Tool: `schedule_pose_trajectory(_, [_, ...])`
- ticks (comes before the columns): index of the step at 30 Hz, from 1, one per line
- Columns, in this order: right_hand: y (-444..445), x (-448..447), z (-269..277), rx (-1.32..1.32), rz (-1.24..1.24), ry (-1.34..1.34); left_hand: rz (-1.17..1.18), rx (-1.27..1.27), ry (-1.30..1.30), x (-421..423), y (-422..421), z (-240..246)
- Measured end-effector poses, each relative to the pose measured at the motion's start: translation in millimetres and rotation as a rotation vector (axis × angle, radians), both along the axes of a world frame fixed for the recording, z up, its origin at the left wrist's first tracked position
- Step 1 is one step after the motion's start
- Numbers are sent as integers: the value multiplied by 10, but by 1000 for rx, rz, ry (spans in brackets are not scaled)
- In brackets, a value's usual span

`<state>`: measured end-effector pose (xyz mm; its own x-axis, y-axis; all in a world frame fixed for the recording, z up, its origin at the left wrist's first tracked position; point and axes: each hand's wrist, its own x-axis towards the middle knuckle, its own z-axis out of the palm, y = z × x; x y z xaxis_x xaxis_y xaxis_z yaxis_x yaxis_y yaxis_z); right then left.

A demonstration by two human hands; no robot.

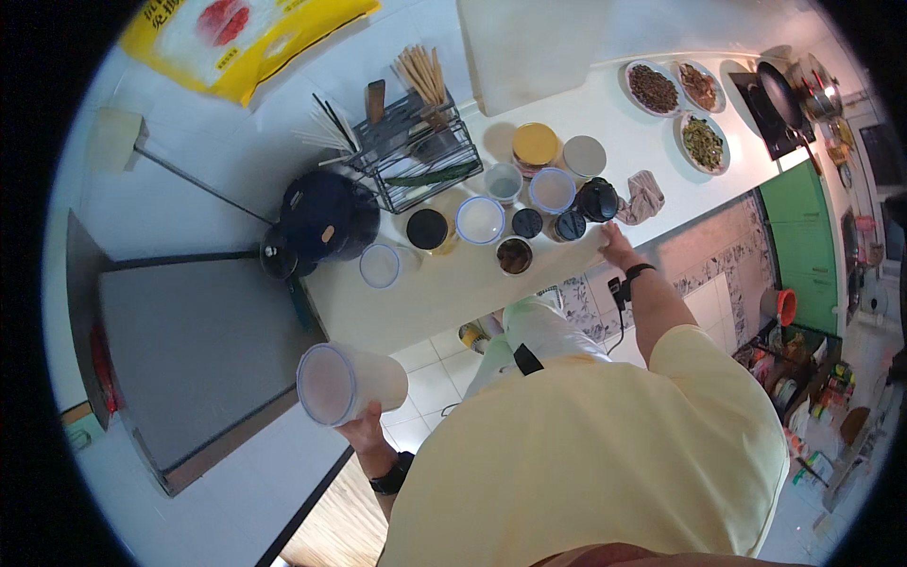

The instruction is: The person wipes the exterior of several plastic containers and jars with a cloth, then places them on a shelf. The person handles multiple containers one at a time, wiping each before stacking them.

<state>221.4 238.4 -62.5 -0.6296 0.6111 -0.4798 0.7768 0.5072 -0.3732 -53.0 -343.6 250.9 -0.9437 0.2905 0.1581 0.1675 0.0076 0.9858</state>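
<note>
My left hand (365,427) grips a large translucent plastic canister (379,383) with a blue-rimmed lid, held tilted off the near left end of the counter. My right hand (618,246) is at the counter's front edge with nothing seen in it, fingers apart. Just beyond it stand a black-topped container (596,200) and a crumpled cloth (643,197). Left of these are two black-lidded shaker jars (569,225) (526,223), an open-looking jar of dark contents (514,256) and blue-rimmed canisters (480,220) (553,190) (380,266).
A wire rack (425,159) holds chopsticks and a cucumber. Beside it sit a dark blue pot (329,216) and a black-lidded jar (427,229). Farther right, plates of food (652,88) (703,143) stand near a cooktop (762,117) with a pan (778,94). A grey panel (205,361) borders the counter's left.
</note>
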Motion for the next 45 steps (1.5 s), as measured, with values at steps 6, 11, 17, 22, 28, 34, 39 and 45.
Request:
schedule_pose_trajectory(6, [562, 49, 568, -229, -812, 865, 0, 70, -3, -36, -2, 159])
schedule_pose_trajectory(11, [473, -454, 1487, -106, -477, 720, 82, 98, 15, 28, 78, 163])
schedule_pose_trajectory(17, [653, -1243, 1748, 164, -79, 252, 182, -19, -42, 98, 251, 297])
schedule_pose_trajectory(22, [727, -1523, 1564, 120, -115, 245, 91, 144, -139, -4, 206, 364])
schedule_pose_trajectory(28, [638, -1389, 1591, 177, -258, 414, 94, 139, -156, -74, -60, 285])
schedule_pose_trajectory(34, [426, -1319, 2390, 310, -279, 832, 91, 171, -51, -199, -275, 383])
schedule_pose_trajectory(39, [285, -1037, 4251, 527, -102, 1195, 287, 95, 217, -580, -936, 1030])
schedule_pose_trajectory(45, [52, -737, 6504, 388, -148, 1511, 280, 302, 258, -893, -1326, 1509])
